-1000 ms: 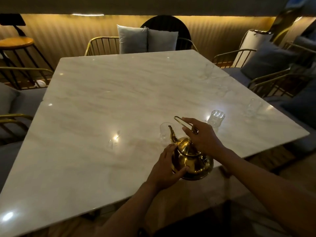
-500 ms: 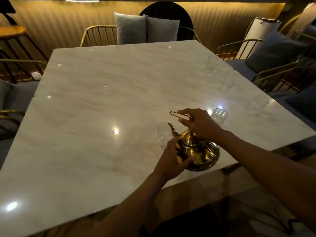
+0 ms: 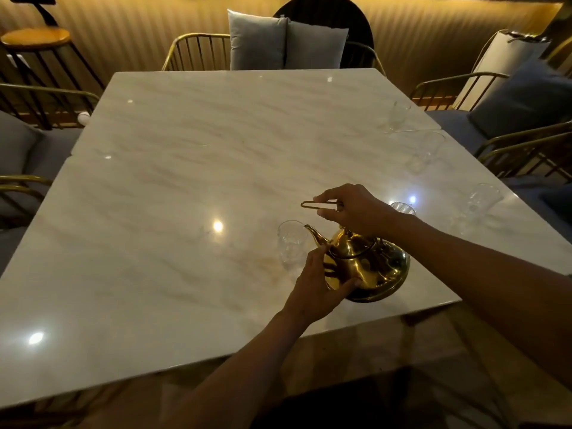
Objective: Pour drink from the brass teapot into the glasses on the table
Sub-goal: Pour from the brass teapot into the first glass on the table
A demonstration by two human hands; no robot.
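Right hand (image 3: 356,209) perhaps hides 1 glass (image 3: 402,208).

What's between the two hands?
In the head view, the brass teapot sits between them: the left hand steadies its side, the right hand holds its handle above the lid.

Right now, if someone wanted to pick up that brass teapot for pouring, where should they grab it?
Probably by the thin loop handle arching over the brass teapot, taken from above, as the right hand does. The left hand steadies the round belly opposite, keeping the spout clear.
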